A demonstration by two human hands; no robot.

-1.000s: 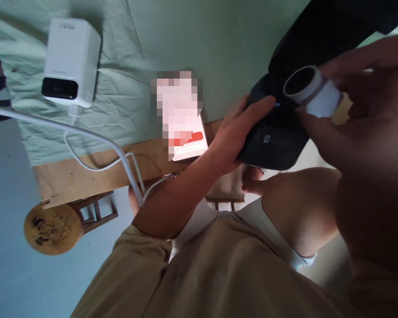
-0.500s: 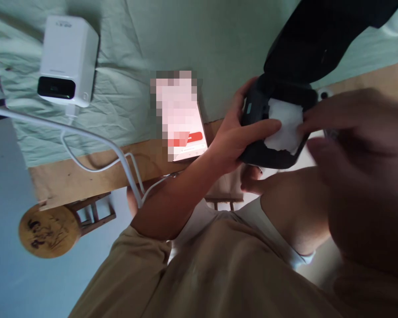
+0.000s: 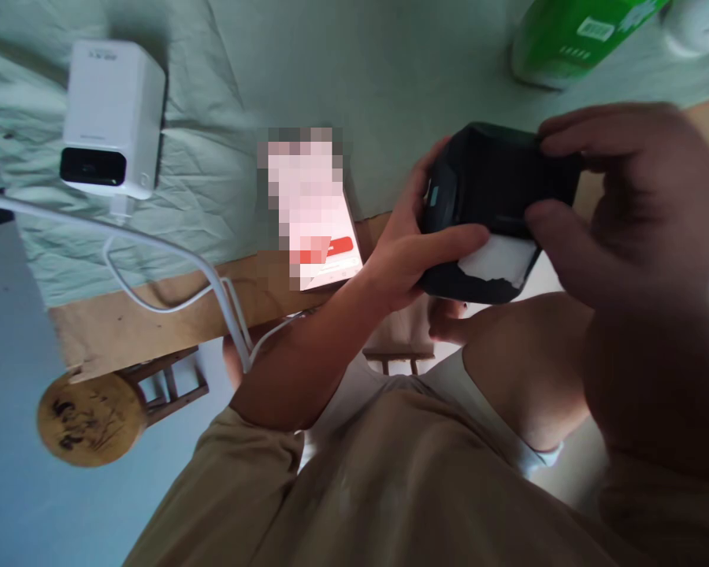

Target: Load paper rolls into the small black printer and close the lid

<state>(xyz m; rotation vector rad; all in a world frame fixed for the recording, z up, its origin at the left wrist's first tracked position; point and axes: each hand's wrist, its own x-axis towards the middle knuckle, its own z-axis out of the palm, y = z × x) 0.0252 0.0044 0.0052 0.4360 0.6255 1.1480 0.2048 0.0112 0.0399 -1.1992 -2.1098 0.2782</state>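
My left hand (image 3: 407, 244) grips a small black portable printer (image 3: 473, 197) from the left side, thumb lying over its near part. The printer's black lid (image 3: 502, 181) lies down over the body. A torn-edged piece of white paper (image 3: 493, 260) shows out from under the lid on the near side. My right hand (image 3: 620, 197) pinches the lid's right end between thumb and fingers. Whether the lid is latched, I cannot tell. The paper's other end is hidden inside.
A lit phone (image 3: 319, 213) lies left of the printer at the table edge. Further left stands a white power bank (image 3: 112, 118) with a white cable (image 3: 183, 244). A green container (image 3: 579, 43) is at the back right. A wooden stool (image 3: 91, 417) stands below the table (image 3: 135, 315).
The printer's lid, raised before, has been swung down over the body and covers most of the paper. My right hand moved from the paper to the lid. The green container has come into view.
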